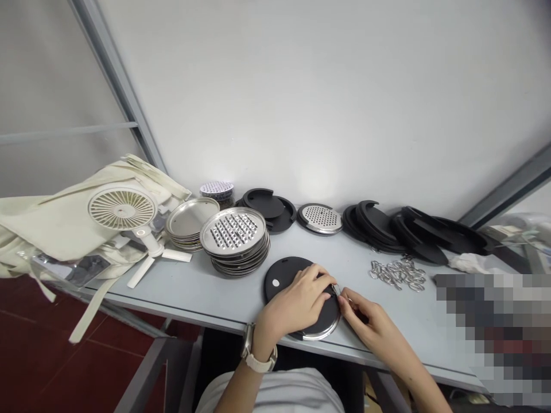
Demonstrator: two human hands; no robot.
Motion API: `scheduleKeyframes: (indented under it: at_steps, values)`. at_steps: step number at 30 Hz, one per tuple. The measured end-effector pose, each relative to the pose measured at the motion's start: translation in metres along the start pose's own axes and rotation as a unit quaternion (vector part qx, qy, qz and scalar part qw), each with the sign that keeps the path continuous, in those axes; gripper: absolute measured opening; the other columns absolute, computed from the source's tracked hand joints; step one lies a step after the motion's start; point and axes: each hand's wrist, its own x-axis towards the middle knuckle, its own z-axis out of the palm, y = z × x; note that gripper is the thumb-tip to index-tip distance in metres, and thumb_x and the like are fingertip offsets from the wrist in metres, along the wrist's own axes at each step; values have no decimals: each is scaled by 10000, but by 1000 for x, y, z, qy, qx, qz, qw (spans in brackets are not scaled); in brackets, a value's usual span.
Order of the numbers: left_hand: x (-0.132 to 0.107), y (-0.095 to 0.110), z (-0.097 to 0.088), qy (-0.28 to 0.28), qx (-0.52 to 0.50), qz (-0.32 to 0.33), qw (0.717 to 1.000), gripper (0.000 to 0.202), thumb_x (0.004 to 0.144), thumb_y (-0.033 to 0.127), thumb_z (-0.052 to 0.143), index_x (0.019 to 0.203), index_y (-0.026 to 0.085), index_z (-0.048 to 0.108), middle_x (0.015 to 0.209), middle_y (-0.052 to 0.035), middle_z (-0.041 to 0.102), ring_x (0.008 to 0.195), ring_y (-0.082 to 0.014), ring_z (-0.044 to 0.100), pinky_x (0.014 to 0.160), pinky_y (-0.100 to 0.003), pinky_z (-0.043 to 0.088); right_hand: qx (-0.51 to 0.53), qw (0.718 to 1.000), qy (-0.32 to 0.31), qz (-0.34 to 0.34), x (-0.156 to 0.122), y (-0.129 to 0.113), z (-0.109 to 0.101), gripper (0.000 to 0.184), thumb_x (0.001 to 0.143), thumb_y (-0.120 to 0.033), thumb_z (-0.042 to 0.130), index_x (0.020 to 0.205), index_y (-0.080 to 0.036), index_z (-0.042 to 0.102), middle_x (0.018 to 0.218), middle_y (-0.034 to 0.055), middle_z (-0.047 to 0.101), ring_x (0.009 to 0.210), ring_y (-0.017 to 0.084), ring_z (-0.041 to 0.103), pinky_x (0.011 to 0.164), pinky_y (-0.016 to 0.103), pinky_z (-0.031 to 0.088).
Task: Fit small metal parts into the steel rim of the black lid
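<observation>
A round black disc with a metal rim lies on the grey table near its front edge. My left hand rests on top of the disc, fingers curled and pressing it down. My right hand meets it at the disc's right edge and pinches a small metal ring against the rim. A watch sits on my left wrist.
A stack of perforated metal discs, plain metal plates, loose black rubber rings and a pile of metal clips line the table's back. A small white fan on cloth bags stands at left. A blurred patch covers the right.
</observation>
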Motion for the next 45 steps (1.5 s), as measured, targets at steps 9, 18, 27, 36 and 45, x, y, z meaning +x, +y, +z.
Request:
scheduleKeyframes:
  at_steps: [9, 18, 27, 36, 45]
  values:
    - [0, 0, 1, -1, 7, 3, 1000, 294, 957, 175, 400, 1234, 217, 492, 1196, -69, 517, 1116, -203, 504, 1011, -370, 418, -4, 1000, 10, -11, 2, -3, -2, 305, 977, -424, 373, 794, -206, 482, 676, -33, 472, 641, 145, 450, 610, 225, 361]
    - [0, 0, -1, -6, -3, 7, 1000, 285, 951, 155, 397, 1203, 209, 518, 1180, -70, 528, 1117, -198, 499, 1006, -362, 420, 4, 1000, 11, 5, 0, 0, 0, 336, 967, -444, 373, 745, -205, 452, 648, -47, 357, 602, 130, 352, 548, 225, 305]
    - [1, 0, -1, -3, -3, 5, 1000, 281, 953, 163, 396, 1194, 209, 532, 1177, -69, 538, 1116, -203, 501, 1004, -362, 417, 1, 1000, 9, 7, -1, -4, -2, 325, 969, -426, 344, 722, -217, 374, 636, -56, 331, 582, 125, 335, 532, 224, 290]
    - [0, 1, -1, -3, -6, -1, 1000, 284, 950, 157, 400, 1202, 208, 523, 1181, -67, 537, 1125, -199, 495, 1009, -361, 414, -2, 1000, 5, 1, -1, -7, -4, 333, 968, -428, 327, 709, -219, 348, 652, -47, 347, 609, 131, 345, 550, 230, 308]
    - [1, 1, -1, 4, -3, 4, 1000, 266, 949, 157, 401, 1174, 201, 536, 1175, -58, 554, 1116, -198, 496, 1007, -351, 411, 8, 1000, 14, 5, 0, -5, -3, 333, 962, -425, 366, 705, -214, 391, 628, -50, 328, 586, 128, 329, 525, 224, 288]
